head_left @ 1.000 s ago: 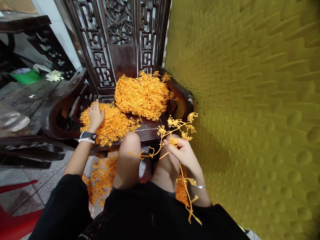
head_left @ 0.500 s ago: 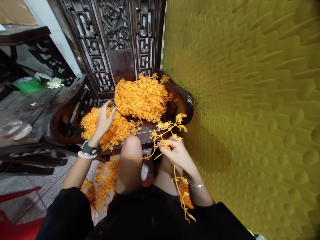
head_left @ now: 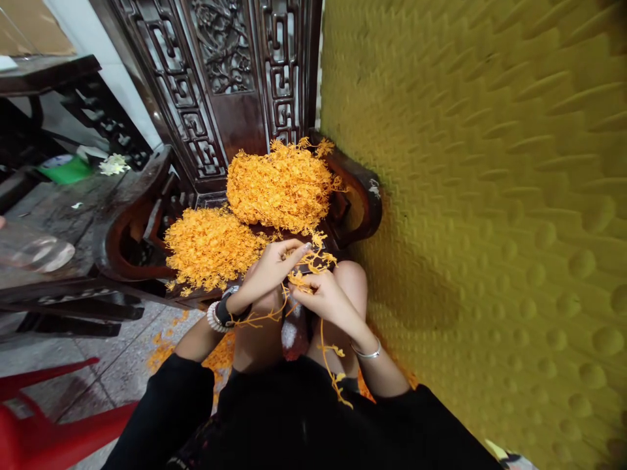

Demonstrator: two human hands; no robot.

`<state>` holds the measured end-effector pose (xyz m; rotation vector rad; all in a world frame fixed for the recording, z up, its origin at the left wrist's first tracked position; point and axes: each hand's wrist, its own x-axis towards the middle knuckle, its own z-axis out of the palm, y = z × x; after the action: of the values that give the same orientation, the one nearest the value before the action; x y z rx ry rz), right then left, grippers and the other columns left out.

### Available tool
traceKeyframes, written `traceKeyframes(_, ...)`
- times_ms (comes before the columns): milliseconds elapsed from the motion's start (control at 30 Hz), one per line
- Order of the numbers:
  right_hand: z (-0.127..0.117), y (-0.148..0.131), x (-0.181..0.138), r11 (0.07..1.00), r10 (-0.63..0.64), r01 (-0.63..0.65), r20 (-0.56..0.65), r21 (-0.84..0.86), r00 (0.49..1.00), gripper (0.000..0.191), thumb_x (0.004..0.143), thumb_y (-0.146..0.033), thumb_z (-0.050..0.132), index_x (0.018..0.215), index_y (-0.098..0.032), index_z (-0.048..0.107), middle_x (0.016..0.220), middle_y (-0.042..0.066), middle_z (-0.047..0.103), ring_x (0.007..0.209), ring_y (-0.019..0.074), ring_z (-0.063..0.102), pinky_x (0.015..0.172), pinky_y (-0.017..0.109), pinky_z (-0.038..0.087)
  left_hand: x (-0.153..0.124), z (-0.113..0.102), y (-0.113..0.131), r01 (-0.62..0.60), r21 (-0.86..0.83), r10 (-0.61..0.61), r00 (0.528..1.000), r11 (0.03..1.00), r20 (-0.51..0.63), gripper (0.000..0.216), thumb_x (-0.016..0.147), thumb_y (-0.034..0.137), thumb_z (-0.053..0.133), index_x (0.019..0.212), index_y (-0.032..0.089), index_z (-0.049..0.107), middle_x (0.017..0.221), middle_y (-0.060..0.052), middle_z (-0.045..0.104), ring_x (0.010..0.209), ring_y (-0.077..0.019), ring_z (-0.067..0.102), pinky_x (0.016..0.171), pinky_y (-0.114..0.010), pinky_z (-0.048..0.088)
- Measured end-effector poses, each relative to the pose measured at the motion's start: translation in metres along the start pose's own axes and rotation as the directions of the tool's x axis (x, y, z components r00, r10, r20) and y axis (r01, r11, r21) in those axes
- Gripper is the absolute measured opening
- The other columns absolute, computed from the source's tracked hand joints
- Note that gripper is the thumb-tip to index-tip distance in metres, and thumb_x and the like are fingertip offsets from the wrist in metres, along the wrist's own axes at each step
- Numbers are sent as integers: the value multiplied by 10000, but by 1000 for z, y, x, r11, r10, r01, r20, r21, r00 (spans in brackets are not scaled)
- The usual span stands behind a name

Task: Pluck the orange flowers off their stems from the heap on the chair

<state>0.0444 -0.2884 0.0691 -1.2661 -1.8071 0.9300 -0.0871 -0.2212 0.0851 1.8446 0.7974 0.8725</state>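
Observation:
My right hand (head_left: 327, 299), above my knees, is closed around a thin orange plastic flower sprig (head_left: 321, 262) with several small blossoms. One of its stems dangles below that hand over my lap, and another trails left across my thigh. My left hand (head_left: 274, 269) has its thumb and fingers pinched on the sprig's upper part, beside the right hand; the exact contact is partly hidden. Beyond my hands, a smaller pile of loose orange plastic blossoms (head_left: 210, 248) lies on the left of the carved wooden chair (head_left: 367, 192), and a taller heap of orange pieces (head_left: 279, 186) sits behind it.
At left, a dark wooden table (head_left: 98, 209) bears a green roll (head_left: 66, 168), a pale flower (head_left: 114, 164) and a clear plastic container (head_left: 39, 249). A red plastic stool (head_left: 63, 434) stands at lower left. Orange pieces (head_left: 164, 349) litter the floor. A yellow embossed surface (head_left: 480, 196) borders the right.
My left hand has moved right, from open over the smaller pile to pinching the sprig. My right hand has shifted slightly left with the sprig. The clear container has shifted a little on the table.

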Motion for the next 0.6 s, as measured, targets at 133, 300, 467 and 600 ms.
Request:
traceKeyframes(133, -2, -1, -5, 999, 31, -32, -26, -27, 999, 384, 784, -245, 492, 495, -183, 247, 491, -49, 209, 490, 63, 191, 477, 259, 114, 0, -12, -5, -29, 240, 29, 1000, 970, 1, 398, 910, 441, 438, 651, 156, 538, 576, 25, 485, 540, -97, 437, 548, -244, 310)
traceKeyframes(300, 4, -7, -11, 998, 68, -67, -115, 17, 991, 451, 857, -379, 462, 515, -188, 239, 506, -38, 213, 489, 63, 195, 471, 260, 116, 11, -37, -21, -8, 259, 55, 983, 966, -174, 513, 889, 489, 451, 495, 169, 376, 450, 54, 281, 421, -72, 261, 464, -253, 193)
traceKeyframes(467, 20, -16, -12, 992, 49, -29, -164, 123, 985, 441, 871, -366, 448, 522, -186, 246, 525, -32, 232, 497, 62, 206, 470, 252, 146, 31, -44, -28, -58, 47, 72, 922, 997, -381, 600, 836, 557, 497, 409, 185, 299, 377, 66, 239, 371, -57, 227, 428, -249, 205)
traceKeyframes(600, 17, -27, -30, 967, 126, -75, -201, 244, 971, 459, 881, -383, 461, 518, -189, 257, 508, -39, 233, 478, 62, 209, 451, 244, 157, 52, -73, -42, -91, -1, 72, 800, 996, -596, 625, 849, 564, 471, 396, 189, 261, 366, 73, 246, 355, -41, 226, 422, -266, 181)
